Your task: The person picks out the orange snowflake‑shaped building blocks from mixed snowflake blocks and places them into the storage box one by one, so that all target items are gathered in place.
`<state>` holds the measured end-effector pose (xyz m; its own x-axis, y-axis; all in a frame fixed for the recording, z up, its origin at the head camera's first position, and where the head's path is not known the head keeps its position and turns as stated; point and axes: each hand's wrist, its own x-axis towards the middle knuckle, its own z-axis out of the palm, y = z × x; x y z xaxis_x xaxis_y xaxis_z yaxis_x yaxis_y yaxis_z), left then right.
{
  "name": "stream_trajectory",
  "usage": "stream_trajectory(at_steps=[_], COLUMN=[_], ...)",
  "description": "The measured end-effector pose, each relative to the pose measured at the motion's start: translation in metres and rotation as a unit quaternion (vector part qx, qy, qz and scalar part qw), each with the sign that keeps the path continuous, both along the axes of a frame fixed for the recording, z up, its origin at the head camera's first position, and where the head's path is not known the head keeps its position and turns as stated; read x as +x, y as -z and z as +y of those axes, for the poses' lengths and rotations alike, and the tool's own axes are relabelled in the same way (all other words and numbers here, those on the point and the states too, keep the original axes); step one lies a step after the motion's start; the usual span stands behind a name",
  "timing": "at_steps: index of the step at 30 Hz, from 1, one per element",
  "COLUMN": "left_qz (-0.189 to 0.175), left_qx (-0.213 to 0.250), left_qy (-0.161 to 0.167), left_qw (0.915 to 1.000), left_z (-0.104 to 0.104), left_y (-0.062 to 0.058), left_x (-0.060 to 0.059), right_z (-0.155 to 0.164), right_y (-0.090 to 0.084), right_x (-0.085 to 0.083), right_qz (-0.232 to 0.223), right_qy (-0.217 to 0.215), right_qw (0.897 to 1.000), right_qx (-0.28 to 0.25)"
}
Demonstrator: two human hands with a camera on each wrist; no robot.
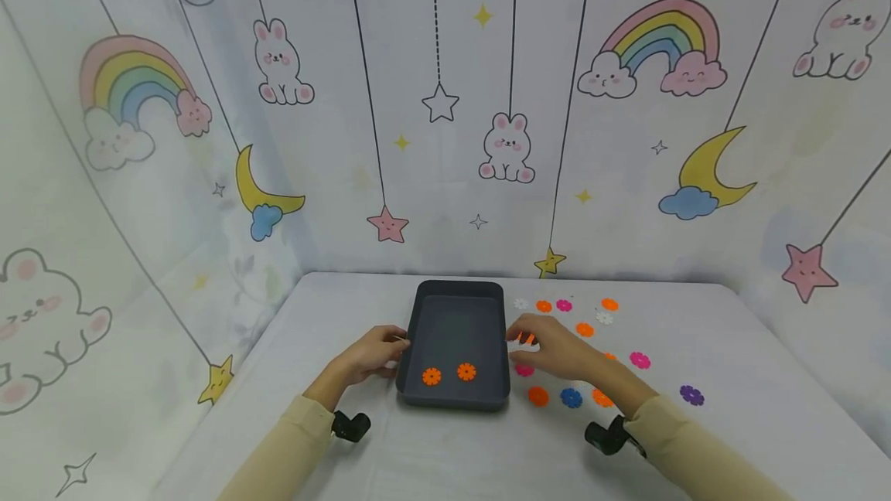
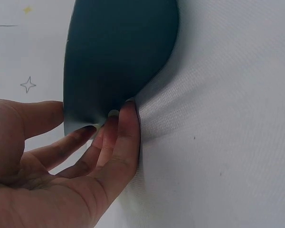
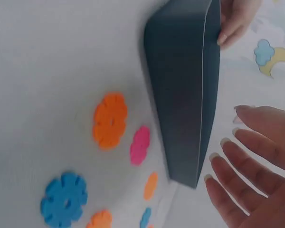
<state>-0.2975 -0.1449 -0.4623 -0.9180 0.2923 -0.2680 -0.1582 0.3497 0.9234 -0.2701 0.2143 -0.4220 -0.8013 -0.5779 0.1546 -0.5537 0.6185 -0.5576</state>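
Observation:
A dark grey rectangular tray (image 1: 455,327) lies on the table with two orange flower-shaped discs (image 1: 466,372) inside, near its front end. At its left side my left hand (image 1: 365,354) holds the tray, thumb at the rim and the other fingers against the outer wall (image 2: 123,52). My right hand (image 1: 557,348) hovers just off the tray's right side, over part of the scattered discs. Its fingers (image 3: 247,156) are spread and loosely bent, with nothing in them. Partly hidden beneath it are an orange disc and a pink disc (image 1: 524,369).
Right of the tray lie several more flower discs: blue (image 1: 571,397), orange (image 1: 538,396), pink (image 1: 640,360), white (image 1: 604,318) and purple (image 1: 692,395). The white-covered table (image 1: 445,454) ends at a printed cloth backdrop (image 1: 334,176).

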Motion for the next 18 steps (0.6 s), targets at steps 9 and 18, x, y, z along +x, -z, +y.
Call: stream_trajectory(at_steps=[9,18], left_qz=[-0.004,-0.001], left_qx=[-0.002,0.000], left_qy=[0.001,0.001], left_qw=[1.0000,1.0000], left_z=[-0.001,-0.001], left_y=[0.001,0.000], left_x=[0.000,0.001], right_z=[0.037,0.072], right_y=[-0.003,-0.002], right_x=[-0.005,-0.021], right_qz=[0.018,0.032], right_qy=[0.044,0.086], right_qw=[0.999,0.996], right_qx=[0.002,0.004])
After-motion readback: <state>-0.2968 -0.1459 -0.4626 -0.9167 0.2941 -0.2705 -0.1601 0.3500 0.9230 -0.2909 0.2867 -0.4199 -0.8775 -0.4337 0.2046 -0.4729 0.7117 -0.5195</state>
